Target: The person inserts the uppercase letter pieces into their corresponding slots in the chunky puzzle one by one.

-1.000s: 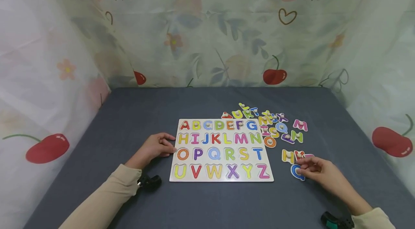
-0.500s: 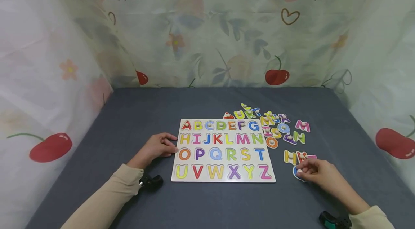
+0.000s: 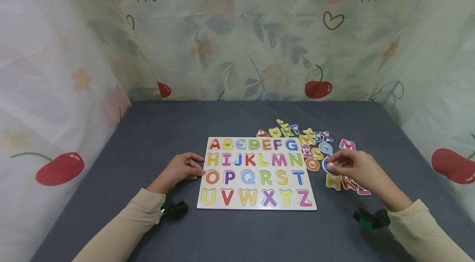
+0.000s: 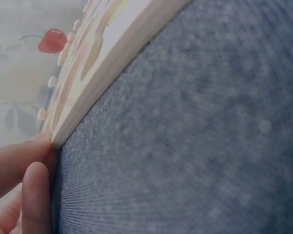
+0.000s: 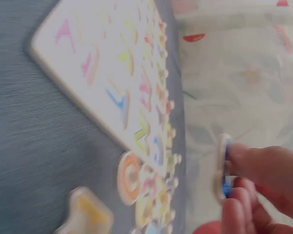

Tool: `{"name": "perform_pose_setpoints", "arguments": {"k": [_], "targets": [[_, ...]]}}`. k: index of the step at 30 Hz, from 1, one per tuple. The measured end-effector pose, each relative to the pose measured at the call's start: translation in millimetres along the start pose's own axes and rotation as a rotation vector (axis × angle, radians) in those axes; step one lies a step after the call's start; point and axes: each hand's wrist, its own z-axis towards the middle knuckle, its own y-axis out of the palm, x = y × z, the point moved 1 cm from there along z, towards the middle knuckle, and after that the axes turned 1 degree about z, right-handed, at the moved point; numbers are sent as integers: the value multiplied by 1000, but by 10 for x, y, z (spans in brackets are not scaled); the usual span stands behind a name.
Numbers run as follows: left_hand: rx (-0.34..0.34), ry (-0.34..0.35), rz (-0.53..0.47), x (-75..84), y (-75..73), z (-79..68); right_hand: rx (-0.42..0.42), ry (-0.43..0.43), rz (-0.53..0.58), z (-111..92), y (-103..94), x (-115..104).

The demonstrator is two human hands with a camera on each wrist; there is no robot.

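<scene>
Cherry-print curtain, dark grey table

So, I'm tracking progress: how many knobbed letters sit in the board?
6: red A, yellow B, blue C, green D, orange E, purple F, along the top row of the alphabet board.

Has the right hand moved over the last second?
Yes: judged against the letter board, the right hand went forward, from bottom-row level to the middle rows.

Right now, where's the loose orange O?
In the head view, the loose orange O lies close beside the right edge of the letter board, below the yellow S and left of the blue piece in the right hand.
</scene>
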Motion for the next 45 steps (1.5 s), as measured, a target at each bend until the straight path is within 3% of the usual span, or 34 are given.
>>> {"name": "perform_pose_setpoints", "arguments": {"k": [8,14,20,29,45], "targets": [[-11,10,-4,-8,19,-7,72,-41,46,526,123,-217],[-6,0,-1,-20,36,5,69,-30,87,909,297,-203],[-3,-12,-6,-9,39,0,47,22,126,1148,423,-126],[-5,-1,1,4,32,1,-23,92,145,1258,591,-53],[9,-8,7,6,15,-4,-91,61,76,1270,635,-4]]}}
